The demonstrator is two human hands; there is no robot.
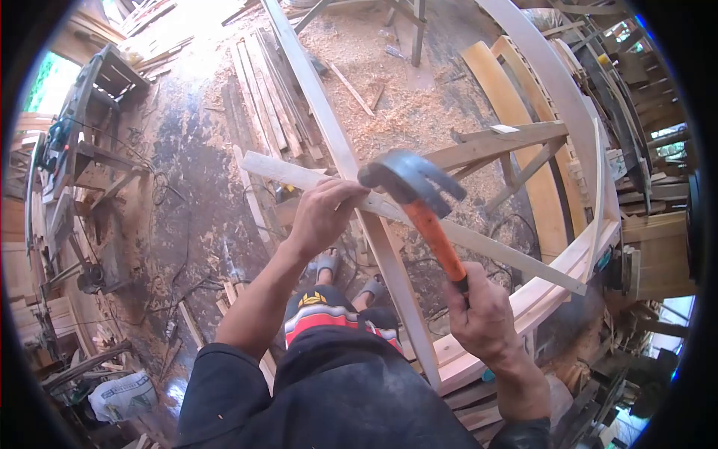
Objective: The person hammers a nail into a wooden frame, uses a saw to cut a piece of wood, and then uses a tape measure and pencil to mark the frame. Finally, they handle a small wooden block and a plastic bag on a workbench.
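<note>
The left hand point(325, 213) is closed on a thin wooden strip point(493, 243), its fingers pinched together where the strip lies across a long board point(389, 277). I can't tell if there is a nail in them. The right hand point(482, 310) is wrapped tight around the orange handle of a claw hammer point(434, 239). The hammer's head is very near the left fingers, so a crooked swing could bash them. The strip's far end sticks out over a curved wooden beam point(535, 295); a bump there could twist the strip.
</note>
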